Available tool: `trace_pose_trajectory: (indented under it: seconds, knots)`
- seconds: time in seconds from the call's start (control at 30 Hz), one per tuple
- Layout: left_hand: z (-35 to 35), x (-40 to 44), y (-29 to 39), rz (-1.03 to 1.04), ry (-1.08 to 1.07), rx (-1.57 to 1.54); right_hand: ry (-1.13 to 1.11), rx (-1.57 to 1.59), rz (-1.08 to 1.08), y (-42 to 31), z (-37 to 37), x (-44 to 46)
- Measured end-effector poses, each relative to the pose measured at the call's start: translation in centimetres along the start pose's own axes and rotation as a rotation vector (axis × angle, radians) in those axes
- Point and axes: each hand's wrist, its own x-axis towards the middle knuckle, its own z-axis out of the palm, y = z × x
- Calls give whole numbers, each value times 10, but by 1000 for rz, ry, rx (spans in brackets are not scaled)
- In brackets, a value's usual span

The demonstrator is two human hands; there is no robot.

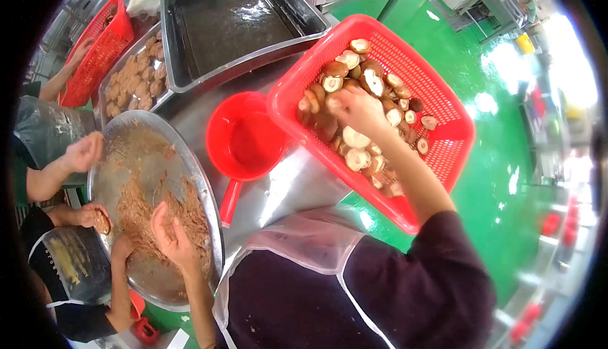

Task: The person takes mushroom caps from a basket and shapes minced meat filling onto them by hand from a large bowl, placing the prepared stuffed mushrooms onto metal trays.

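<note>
My right hand [360, 112] reaches into a red perforated basket [453, 105] of brown-capped mushrooms [356, 159]. Its fingers are bent down and look closed round a mushroom, though the fingertips are partly hidden. Many mushrooms lie with pale stem sides up. Over the near edge of a wide metal bowl [206, 187] is my left hand [174, 238], palm up, fingers loosely curled and apart, with nothing visible in it. Brownish minced filling [142, 213] is spread inside the bowl.
A red dipper [244, 137] stands between bowl and basket on the steel table [291, 178]. Behind are a black tray [234, 26] and a tray of filled pieces [136, 80]. Co-workers' hands [85, 152] are at the bowl's left; another red basket [98, 51] stands beyond.
</note>
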Motion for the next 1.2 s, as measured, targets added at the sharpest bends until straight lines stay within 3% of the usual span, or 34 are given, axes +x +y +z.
trace_pose_trajectory:
  seconds: [0.03, 0.1, 0.2, 0.43, 0.67, 0.77, 0.83, 0.87, 0.97, 1.03, 1.07, 1.2]
  knots:
    - [1, 1, 2, -5, -1, 0, 80, -89, -12, -8, 11, 14]
    - [4, 4, 6, -10, -2, -29, 16, -227, 153, -18, 45, 44]
    - [6, 4, 10, -22, -19, -50, -208, -287, 247, -31, 44, 65]
    - [9, 0, 10, -41, -5, -40, -234, 241, 74, 19, 12, 43]
    - [15, 0, 12, -31, -15, -90, -284, 618, 333, 27, 4, 15]
    - [14, 0, 15, -15, -11, -73, -325, 620, 279, 30, 6, 10]
    - [12, -1, 14, -8, -19, -41, -384, 20, -9, 17, -7, 8]
    - [11, -3, 14, -27, -15, -53, -367, -92, -39, -4, -18, 8]
    - [9, -10, 13, -75, -11, -76, -185, -42, -174, -29, 6, 19]
    - [11, -10, 16, -94, -3, -72, -366, -155, -216, -48, 23, 27]
    - [12, -8, 19, -81, 9, -75, -326, -210, -223, -48, 40, 29]
    - [8, -12, 25, -79, 66, -124, -253, -18, -65, -40, 44, 30]
